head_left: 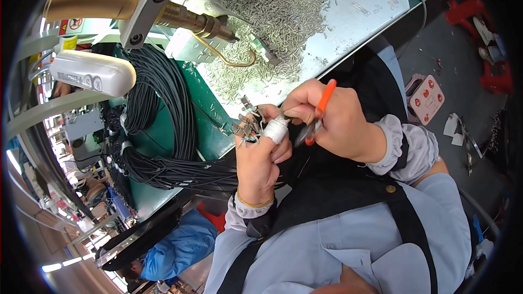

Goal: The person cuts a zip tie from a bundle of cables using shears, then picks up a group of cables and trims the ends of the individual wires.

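My left hand point(256, 166) is closed around a bunch of small metal connectors point(248, 126) with thin wire ends sticking out. White tape point(276, 129) wraps its thumb. Close against it, my right hand point(343, 122) carries a pair of orange-handled snips point(325, 97) in the palm, the metal jaws angled down to the left. The right thumb and forefinger pinch together beside the left thumb tip. What lies between them is too small to make out.
A large coil of black cable point(169, 125) lies left of my hands on the green bench point(210, 136). Ahead, many small metal pieces point(283, 27) cover a white board point(359, 32). A machine head with a brass-coloured tube point(90, 4) overhangs the left. A person in blue point(177, 245) sits lower left.
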The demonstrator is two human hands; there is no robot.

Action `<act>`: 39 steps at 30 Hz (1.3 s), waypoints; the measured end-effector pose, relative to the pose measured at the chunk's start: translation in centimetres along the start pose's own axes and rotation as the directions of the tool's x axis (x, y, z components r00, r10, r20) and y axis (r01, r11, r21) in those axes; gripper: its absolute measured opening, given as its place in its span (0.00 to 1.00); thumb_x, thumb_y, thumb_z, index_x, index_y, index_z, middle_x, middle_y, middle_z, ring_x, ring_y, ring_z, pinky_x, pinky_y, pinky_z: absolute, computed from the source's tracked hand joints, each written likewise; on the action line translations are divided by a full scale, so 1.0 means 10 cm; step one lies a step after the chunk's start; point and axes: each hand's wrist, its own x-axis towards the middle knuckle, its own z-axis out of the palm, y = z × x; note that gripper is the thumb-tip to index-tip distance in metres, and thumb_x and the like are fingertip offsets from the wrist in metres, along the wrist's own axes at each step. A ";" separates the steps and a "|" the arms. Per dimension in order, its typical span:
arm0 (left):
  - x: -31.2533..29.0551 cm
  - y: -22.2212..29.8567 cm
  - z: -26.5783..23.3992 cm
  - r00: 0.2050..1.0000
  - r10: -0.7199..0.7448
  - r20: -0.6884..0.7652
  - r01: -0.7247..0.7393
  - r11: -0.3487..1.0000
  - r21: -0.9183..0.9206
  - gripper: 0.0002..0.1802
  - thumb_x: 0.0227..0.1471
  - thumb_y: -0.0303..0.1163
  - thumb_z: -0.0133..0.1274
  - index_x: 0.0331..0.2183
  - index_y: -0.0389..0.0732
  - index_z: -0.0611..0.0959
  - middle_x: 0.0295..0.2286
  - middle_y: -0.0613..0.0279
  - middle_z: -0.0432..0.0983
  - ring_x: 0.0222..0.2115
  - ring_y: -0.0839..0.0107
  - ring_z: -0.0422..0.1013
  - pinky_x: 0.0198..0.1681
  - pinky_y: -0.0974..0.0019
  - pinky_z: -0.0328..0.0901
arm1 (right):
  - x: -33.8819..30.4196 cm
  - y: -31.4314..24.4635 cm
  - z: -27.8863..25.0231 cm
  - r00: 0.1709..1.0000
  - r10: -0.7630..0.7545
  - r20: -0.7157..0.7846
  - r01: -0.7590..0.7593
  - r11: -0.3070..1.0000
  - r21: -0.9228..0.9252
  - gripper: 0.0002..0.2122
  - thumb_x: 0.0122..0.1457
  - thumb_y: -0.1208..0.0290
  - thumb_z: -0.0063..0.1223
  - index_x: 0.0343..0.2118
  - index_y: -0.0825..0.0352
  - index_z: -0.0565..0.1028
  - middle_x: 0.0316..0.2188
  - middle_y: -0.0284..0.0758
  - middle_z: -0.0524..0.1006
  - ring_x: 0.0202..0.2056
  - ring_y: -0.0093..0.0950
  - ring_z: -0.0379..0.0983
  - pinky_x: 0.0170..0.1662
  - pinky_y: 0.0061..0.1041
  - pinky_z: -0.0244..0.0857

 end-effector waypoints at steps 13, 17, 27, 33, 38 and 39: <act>0.03 -0.08 0.00 0.989 0.121 -0.080 -0.110 0.985 0.130 0.14 0.42 0.17 0.45 0.36 0.34 0.69 0.21 0.62 0.64 0.10 0.83 0.52 0.12 0.79 0.46 | 0.01 0.04 0.04 0.994 0.109 -0.003 -0.109 0.994 0.014 0.03 0.47 0.83 0.48 0.27 0.72 0.70 0.21 0.38 0.73 0.24 0.23 0.73 0.28 0.19 0.64; 0.01 -0.05 -0.06 0.999 0.046 -0.025 -0.045 0.998 0.040 0.12 0.45 0.21 0.45 0.37 0.35 0.69 0.18 0.64 0.62 0.10 0.83 0.51 0.12 0.79 0.45 | 0.01 0.11 -0.02 0.999 0.012 0.048 -0.017 0.994 0.109 0.05 0.47 0.83 0.50 0.29 0.71 0.71 0.22 0.36 0.75 0.23 0.24 0.73 0.28 0.19 0.64; 0.00 -0.08 -0.08 0.980 -0.186 0.075 0.196 0.967 -0.162 0.13 0.48 0.26 0.45 0.38 0.34 0.71 0.14 0.68 0.57 0.10 0.83 0.49 0.11 0.78 0.44 | -0.01 0.16 -0.07 0.904 -0.425 0.043 0.420 0.866 -0.270 0.09 0.46 0.81 0.52 0.32 0.69 0.71 0.24 0.34 0.76 0.24 0.25 0.73 0.23 0.14 0.60; -0.08 -0.19 -0.07 0.998 -0.044 0.041 0.036 0.984 0.174 0.12 0.47 0.27 0.45 0.36 0.33 0.71 0.14 0.67 0.59 0.09 0.82 0.50 0.11 0.78 0.44 | 0.06 0.24 -0.12 0.960 -0.050 -0.275 0.015 0.992 -0.128 0.09 0.47 0.79 0.52 0.33 0.67 0.70 0.28 0.34 0.76 0.26 0.24 0.74 0.20 0.11 0.56; -0.04 -0.17 -0.18 0.986 -0.060 0.153 0.065 0.998 -0.028 0.13 0.46 0.26 0.44 0.37 0.33 0.68 0.14 0.64 0.60 0.09 0.81 0.51 0.11 0.79 0.45 | 0.06 0.29 -0.13 0.871 -0.429 -0.239 0.393 0.901 -0.185 0.10 0.47 0.75 0.53 0.35 0.65 0.70 0.31 0.34 0.76 0.27 0.23 0.74 0.18 0.13 0.55; -0.03 -0.15 -0.19 0.983 -0.044 0.177 0.071 0.986 -0.148 0.14 0.45 0.26 0.44 0.37 0.33 0.68 0.14 0.64 0.61 0.09 0.81 0.51 0.11 0.79 0.45 | 0.03 0.24 -0.14 0.886 -0.441 -0.143 0.405 0.887 -0.224 0.10 0.47 0.75 0.54 0.34 0.65 0.70 0.32 0.34 0.76 0.27 0.23 0.74 0.19 0.13 0.56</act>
